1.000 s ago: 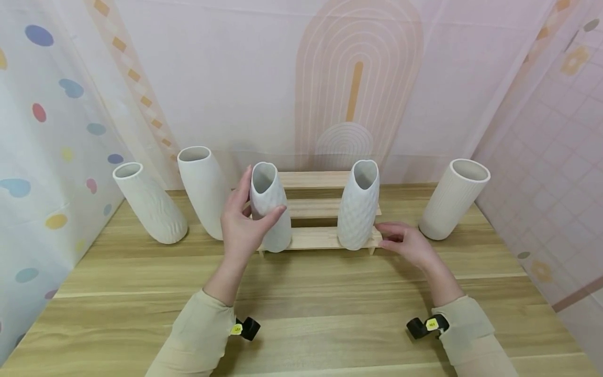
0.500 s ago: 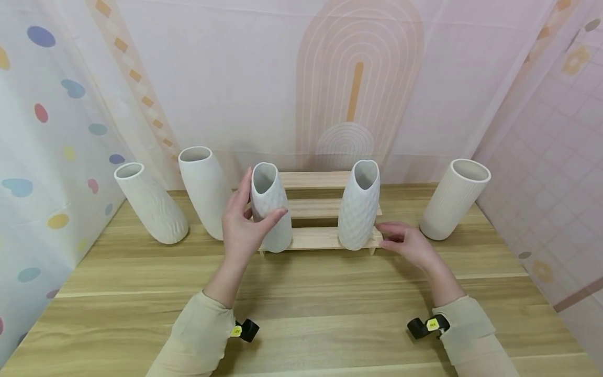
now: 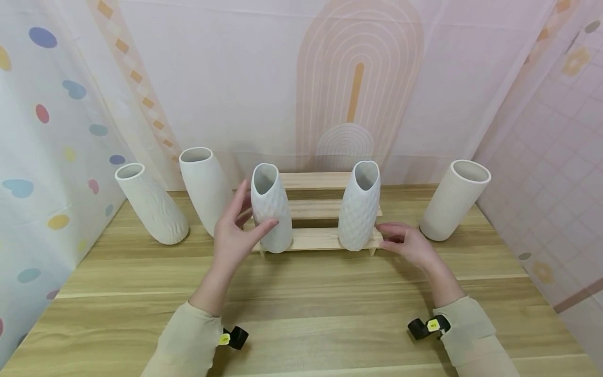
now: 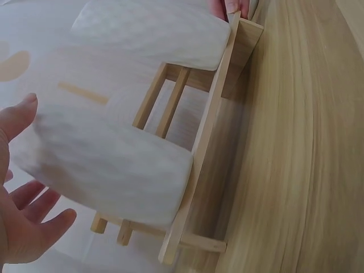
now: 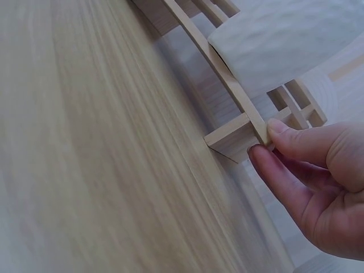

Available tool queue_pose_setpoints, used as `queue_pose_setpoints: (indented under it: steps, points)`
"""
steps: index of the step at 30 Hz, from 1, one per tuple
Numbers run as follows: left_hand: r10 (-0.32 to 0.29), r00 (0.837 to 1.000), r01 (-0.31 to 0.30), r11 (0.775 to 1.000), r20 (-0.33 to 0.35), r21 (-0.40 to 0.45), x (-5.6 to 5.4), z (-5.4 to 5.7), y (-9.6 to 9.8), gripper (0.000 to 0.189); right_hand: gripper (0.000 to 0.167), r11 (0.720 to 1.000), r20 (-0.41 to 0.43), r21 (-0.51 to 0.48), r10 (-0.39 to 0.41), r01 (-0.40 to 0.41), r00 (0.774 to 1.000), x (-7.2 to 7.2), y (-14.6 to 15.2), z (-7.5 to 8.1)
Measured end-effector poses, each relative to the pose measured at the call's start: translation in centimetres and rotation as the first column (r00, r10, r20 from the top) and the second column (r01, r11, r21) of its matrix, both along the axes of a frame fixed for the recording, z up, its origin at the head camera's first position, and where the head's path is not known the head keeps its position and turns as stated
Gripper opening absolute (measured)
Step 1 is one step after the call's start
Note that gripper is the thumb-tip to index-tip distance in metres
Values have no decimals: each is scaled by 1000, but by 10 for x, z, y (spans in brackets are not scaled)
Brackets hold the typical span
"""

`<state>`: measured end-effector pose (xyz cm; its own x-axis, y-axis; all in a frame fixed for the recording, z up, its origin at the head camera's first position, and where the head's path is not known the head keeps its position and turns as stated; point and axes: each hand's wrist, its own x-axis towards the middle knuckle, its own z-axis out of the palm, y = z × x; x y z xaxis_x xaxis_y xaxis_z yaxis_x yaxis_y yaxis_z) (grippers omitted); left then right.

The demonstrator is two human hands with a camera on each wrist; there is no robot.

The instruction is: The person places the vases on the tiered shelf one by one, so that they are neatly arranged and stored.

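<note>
A wooden three-step rack [image 3: 313, 239] bears two white textured vases, both upright on its lowest step. Beside the left vase [image 3: 275, 222] is my left hand [image 3: 230, 238], its thumb and fingers spread. The left wrist view shows a gap between those fingers [image 4: 48, 224] and the vase. At the step's right end, close to the right vase [image 3: 359, 217], my right hand [image 3: 411, 247] pinches the board between thumb and fingers, as the right wrist view shows clearly. The vases hide parts of the rack behind them.
To the left on the wooden table [image 3: 301, 309] stand a wavy-ribbed white vase [image 3: 155, 207] and a smooth taller one [image 3: 204, 183], the latter near my left hand. A finely ribbed vase [image 3: 452, 201] stands at the right. A patterned cloth [image 3: 226, 78] hangs behind.
My left hand has let go of the left vase and moved slightly left and down, away from it. The vases stay in place, and my right hand keeps its pinch on the rack.
</note>
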<state>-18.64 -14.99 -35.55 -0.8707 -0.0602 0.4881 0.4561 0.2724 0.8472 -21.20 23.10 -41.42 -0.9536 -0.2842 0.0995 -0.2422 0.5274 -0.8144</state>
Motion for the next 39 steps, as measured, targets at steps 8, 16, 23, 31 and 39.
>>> queue_pose_setpoints:
  steps: [8, 16, 23, 31, 39]
  points:
    - [-14, 1000, 13, 1000, -17, -23, 13, -5, -28, 84, 42, 1000, -1, -23, 18, -18, 1000, 2, -1, 4]
    - [63, 992, -55, 995, -105, 83, 20, -14, -69, 74, 42, 1000, -6, -14, 18, -19, 1000, 2, -1, 3]
    - [193, 977, -173, 966, -88, 190, 25, -3, -98, 65, 42, 999, -1, -29, 18, -18, 1000, 2, -1, 3]
    - [260, 953, -208, 933, -154, 293, 26, 12, -128, 60, 42, 1000, 0, -8, 9, -9, 1000, 0, 1, 0]
    - [356, 929, -316, 905, -101, 284, 29, 23, -148, 59, 42, 1000, -5, 4, 8, -8, 1000, 0, 0, 1]
